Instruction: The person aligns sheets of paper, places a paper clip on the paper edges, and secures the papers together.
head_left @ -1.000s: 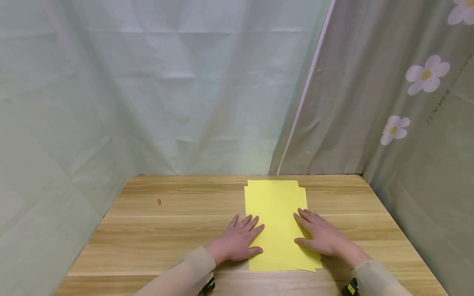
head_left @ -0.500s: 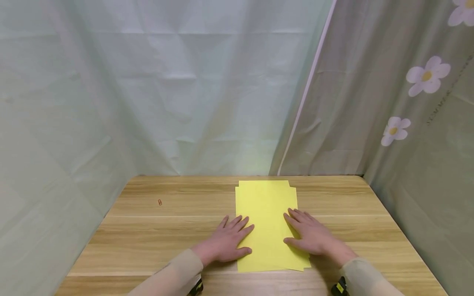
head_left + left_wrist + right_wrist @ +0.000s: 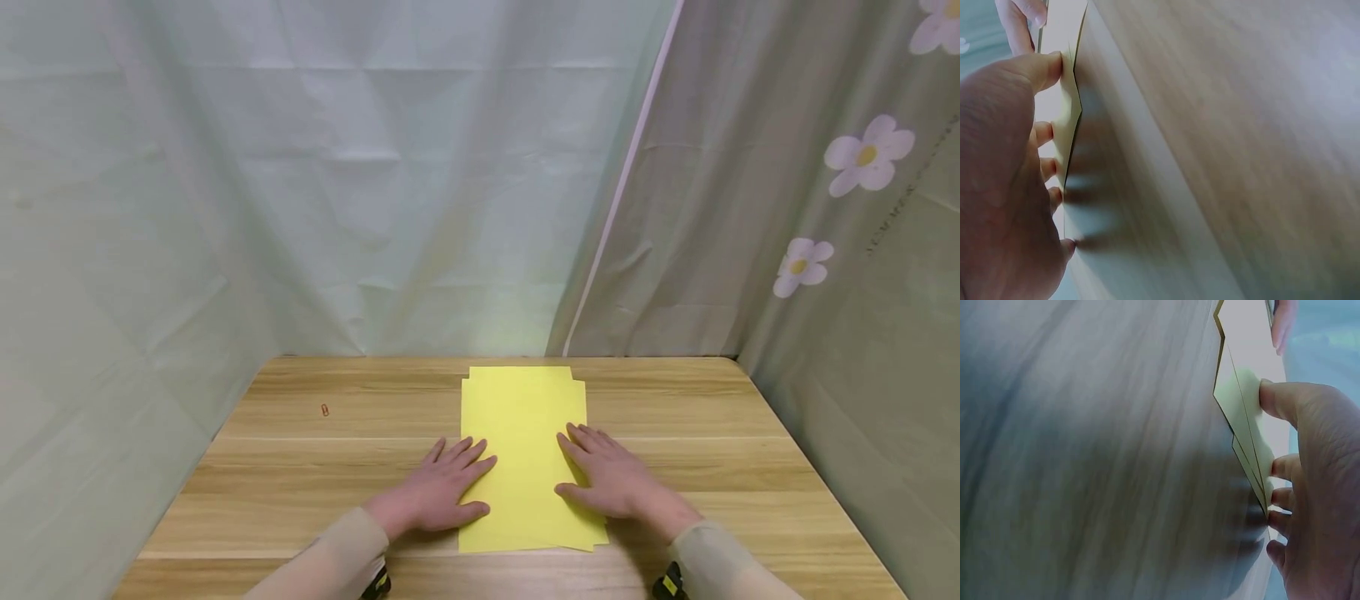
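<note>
Several sheets of yellow paper [image 3: 525, 450] lie flat on the wooden table, overlapping with their corners out of line. My left hand [image 3: 441, 492] rests on the left edge of the sheets, fingers spread and straight, its thumb and fingertips touching the paper. On the opposite edge, my right hand [image 3: 611, 477] presses down in the same way, palm lowered. Both wrist views show the thumb and fingertips set on the paper, with the layered sheet edges [image 3: 1241, 412] fanned near the right hand.
A small red paper clip [image 3: 325, 410] lies on the table [image 3: 285, 483] toward the back left. Pale curtains [image 3: 420, 208] hang behind the table and at both sides, the right one printed with flowers.
Both hands have slid the yellow sheets to the left across the table, keeping the same spread pose. The paper clip has stayed in place.
</note>
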A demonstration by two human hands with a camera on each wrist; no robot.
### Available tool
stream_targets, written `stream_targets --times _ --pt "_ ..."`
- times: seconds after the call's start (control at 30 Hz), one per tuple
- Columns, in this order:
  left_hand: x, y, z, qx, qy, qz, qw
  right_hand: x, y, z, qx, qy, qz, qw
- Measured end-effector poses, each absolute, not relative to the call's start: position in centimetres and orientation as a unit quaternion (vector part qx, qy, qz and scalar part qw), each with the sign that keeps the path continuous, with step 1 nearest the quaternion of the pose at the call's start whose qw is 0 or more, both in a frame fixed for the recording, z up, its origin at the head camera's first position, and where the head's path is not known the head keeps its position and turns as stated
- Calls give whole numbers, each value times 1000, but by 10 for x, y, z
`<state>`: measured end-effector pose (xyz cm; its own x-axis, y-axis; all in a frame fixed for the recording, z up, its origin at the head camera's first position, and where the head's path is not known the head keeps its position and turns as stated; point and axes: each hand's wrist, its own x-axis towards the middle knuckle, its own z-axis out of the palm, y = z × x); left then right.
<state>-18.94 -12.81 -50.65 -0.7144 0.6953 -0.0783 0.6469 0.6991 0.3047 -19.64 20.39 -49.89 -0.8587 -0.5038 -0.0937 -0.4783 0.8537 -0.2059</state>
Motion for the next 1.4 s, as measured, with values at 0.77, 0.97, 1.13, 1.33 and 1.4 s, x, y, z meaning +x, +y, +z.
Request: stream_targets --times 0.77,0.97,1.13,1.33,1.4 --pt "-187 -146 -496 348 923 116 114 -197 184 -502 -259 961 -72 65" --pt "-187 -148 -495 344 924 114 118 -197 182 -502 -264 959 -76 65" --pt "-188 -149 -495 344 924 113 118 -198 182 -504 -266 959 -72 61" --pt "-187 -147 -493 345 924 113 119 -199 182 -505 -267 959 -71 57" --pt "-187 -147 -493 344 925 114 119 -198 181 -503 -268 959 -75 60"
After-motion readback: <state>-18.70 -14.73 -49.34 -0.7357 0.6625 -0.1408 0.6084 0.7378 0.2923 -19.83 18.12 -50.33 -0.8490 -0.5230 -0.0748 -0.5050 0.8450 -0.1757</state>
